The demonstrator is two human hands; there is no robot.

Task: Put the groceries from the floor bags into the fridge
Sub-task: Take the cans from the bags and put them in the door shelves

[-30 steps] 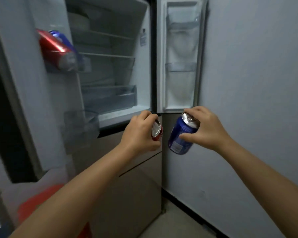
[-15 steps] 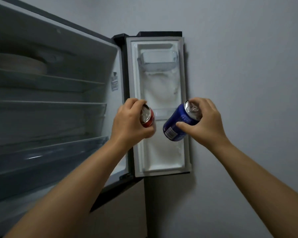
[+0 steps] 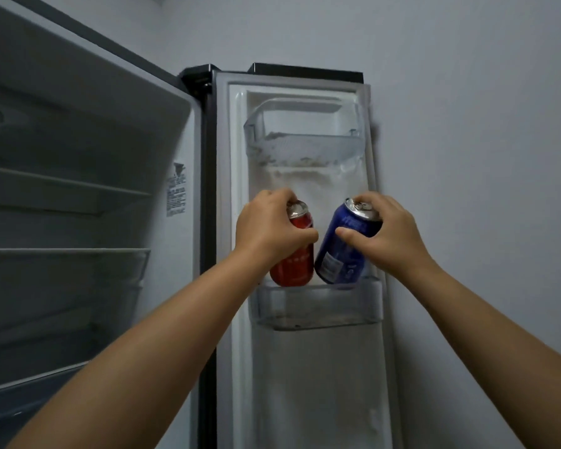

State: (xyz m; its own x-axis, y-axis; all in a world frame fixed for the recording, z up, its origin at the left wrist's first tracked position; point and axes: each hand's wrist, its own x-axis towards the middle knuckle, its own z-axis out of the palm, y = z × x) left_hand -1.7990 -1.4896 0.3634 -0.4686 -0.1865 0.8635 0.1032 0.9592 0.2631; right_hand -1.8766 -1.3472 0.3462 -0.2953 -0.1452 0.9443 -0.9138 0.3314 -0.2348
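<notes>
My left hand [image 3: 266, 231] grips the red can [image 3: 293, 254] around its upper body, and my right hand [image 3: 382, 234] grips the blue can [image 3: 342, 251] the same way, thumb on the side. Both cans hang just above the middle door bin [image 3: 318, 307] of the open fridge door [image 3: 305, 367], tilted, nearly touching each other. I judge they are stiff but smooth and perhaps slippery, so holding near the top rim seems safest for lowering them.

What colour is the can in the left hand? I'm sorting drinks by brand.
Red, with a silver top; the head view shows the can in the left hand.
</notes>
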